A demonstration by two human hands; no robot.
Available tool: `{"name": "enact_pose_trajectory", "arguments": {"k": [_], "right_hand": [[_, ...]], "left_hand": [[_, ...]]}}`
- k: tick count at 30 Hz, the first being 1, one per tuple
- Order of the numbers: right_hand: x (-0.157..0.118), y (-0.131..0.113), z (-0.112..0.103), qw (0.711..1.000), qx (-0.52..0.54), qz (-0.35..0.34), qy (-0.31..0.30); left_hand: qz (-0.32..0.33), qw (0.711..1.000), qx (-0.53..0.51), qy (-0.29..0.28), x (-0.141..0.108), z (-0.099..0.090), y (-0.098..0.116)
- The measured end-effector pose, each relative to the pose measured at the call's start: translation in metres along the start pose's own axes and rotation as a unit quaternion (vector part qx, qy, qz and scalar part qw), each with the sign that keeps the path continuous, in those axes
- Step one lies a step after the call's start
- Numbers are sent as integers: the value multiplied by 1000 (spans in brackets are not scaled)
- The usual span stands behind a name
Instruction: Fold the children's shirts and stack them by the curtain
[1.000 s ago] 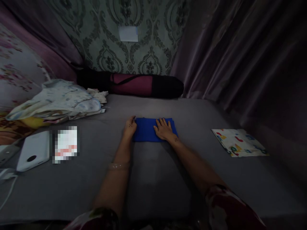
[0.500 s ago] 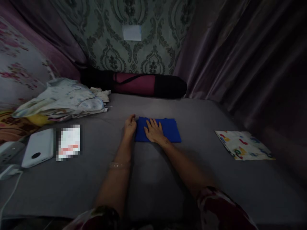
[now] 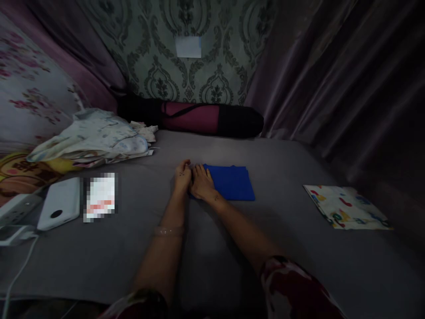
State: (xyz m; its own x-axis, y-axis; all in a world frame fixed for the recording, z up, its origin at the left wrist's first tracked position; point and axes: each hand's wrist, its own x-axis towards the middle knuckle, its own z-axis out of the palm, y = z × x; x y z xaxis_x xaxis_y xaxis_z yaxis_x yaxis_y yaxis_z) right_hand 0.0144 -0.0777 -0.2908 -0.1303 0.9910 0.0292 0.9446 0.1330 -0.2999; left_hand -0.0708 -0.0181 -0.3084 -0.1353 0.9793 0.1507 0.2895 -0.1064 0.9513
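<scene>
Blue folded cloth point(image 3: 234, 184): head view. It lies flat on a grey sheet point(image 3: 212, 252), its left end beneath the right grip point(image 3: 201, 182) and the remainder extending to the right of it.

Right grip: palm down, fingers extended and close together, laid on the cloth without grasping it. Left grip point(image 3: 182, 176): on edge at the cloth's left end, just beside the right grip; whether its fingers pinch the fabric cannot be told.

Step in hand, as judged: smoothing the folded cloth flat and squaring its left edge. A further pass would call for a flat right palm, with the left grip acting as an edge stop.

Appearance: plain saturated blue, roughly rectangular, in low layers. Exposed face smooth; near edge straight. Far edge shows a small bump right of the right grip.
</scene>
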Motion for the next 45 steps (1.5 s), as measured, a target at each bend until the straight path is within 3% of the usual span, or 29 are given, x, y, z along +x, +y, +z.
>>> {"name": "enact_pose_trajectory", "arguments": {"k": [6, 10, 13, 16, 19, 22, 25, 31, 38, 42, 45], "right_hand": [[2, 3, 1, 1000, 11, -5, -12], [0, 16, -16, 997, 70, -20, -28], [-14, 40, -35, 998, 56, 0, 15], [-35, 69, -46, 999, -11, 31, 35], [-49, 91, -44, 997, -52, 52, 14], [-53, 98, -37, 996, -64, 59, 6], [-52, 98, -33, 996, -61, 57, 11], [-52, 110, -34, 988, -50, 117, 90], [-50, 124, -29, 985, -41, 160, 54], [-48, 126, -33, 985, -40, 147, 81], [-47, 132, -39, 983, -41, 131, 125]], "left_hand": [[7, 1000, 18, -13, 0, 3, -1], [40, 997, 66, -29, -4, 4, 5], [76, 986, 142, -44, -13, 13, 16], [138, 958, 234, -93, -31, 29, 26], [181, 910, 346, -142, -51, 43, 30], [192, 867, 429, -165, -64, 49, 28], [196, 845, 467, -172, -68, 47, 29], [201, 860, 456, -112, -64, 40, 30], [148, 873, 437, -158, -59, 42, 17], [147, 861, 461, -153, -56, 40, 27], [143, 853, 474, -167, -37, 35, 39]]}}
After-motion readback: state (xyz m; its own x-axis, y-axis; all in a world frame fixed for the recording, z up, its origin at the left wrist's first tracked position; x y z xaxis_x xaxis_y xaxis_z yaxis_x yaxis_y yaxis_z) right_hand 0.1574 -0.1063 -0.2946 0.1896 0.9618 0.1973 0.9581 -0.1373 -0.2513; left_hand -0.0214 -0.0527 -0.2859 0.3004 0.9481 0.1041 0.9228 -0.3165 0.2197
